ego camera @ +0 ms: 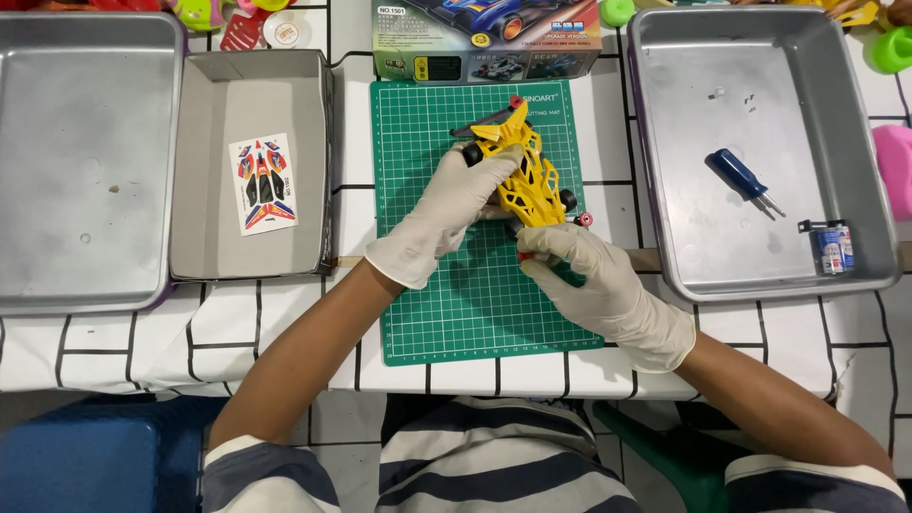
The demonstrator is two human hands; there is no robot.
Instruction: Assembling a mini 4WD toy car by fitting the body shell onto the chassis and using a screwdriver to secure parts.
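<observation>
Over the green mat (446,304), both gloved hands grasp the yellow toy car (525,171): left hand (454,211) alongside, right hand (594,280) at its rear.

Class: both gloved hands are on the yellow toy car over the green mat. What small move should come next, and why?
Probably press the yellow toy car gently down onto the green mat: left hand grips its side, right hand its rear end.

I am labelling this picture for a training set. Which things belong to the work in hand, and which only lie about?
In hand:
- yellow plastic toy car, in the grip of gloved left hand and right hand
- green cutting mat

Lying about:
- blue-handled screwdriver
- small battery
- sticker sheet
- printed cardboard box
</observation>
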